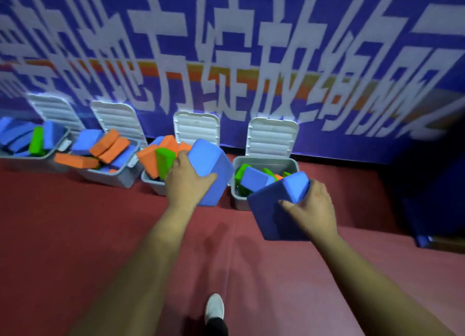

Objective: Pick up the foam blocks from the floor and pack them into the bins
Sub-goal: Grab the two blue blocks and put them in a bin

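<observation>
Four bins (264,182); roughly twenty foam blocks (211,172).

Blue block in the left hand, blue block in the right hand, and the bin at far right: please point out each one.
blue block in the left hand (214,169), head view, on its broad front face.
blue block in the right hand (269,207), head view, on its dark near face.
rightmost bin (237,199), head view, on its near left wall.

Light is dim and even, w/ a cool blue cast from the banner (251,58); the right corner falls nearly black. Soft shadows lie on the red carpet (75,235) under both arms. Strong motion blur smears the banner letters and the bins (120,177) at left. Wide-angle distortion bends the wall line and stretches the forearms at the bottom edge.
</observation>
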